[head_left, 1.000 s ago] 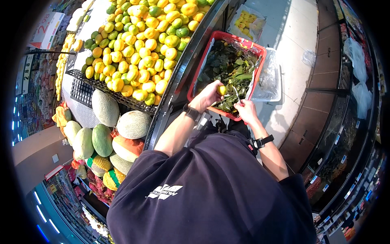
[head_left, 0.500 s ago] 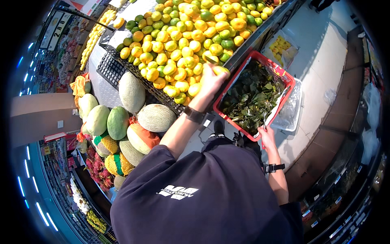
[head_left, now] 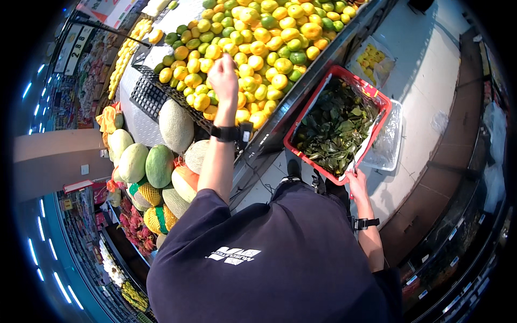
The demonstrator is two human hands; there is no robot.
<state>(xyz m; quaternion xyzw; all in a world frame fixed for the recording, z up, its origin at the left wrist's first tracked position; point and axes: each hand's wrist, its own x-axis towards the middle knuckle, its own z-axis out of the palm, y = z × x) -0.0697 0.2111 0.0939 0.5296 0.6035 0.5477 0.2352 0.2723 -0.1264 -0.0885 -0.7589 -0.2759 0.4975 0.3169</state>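
Note:
A big heap of yellow, orange and green mandarins (head_left: 253,48) fills the slanted display. My left hand (head_left: 223,81) is over the front part of this heap, fingers curled in. Whatever it may hold is hidden behind the fingers. At the near corner of a red crate (head_left: 298,155), my right hand (head_left: 356,184) grips a pair of red-handled scissors (head_left: 354,167), blades pointing up along the crate's rim. Many dark green leaves (head_left: 336,129) lie inside the crate.
Melons (head_left: 176,125) and watermelons (head_left: 159,166) are piled left of my left arm. A black plastic grate (head_left: 148,97) lies beside the heap. Behind the crate are a clear tub (head_left: 389,145) and a bag of yellow fruit (head_left: 371,60). Brown shelving curves along the right.
My left hand has moved left from the display edge near the crate, where it held a mandarin, to over the heap. My right hand stays at the crate with the scissors.

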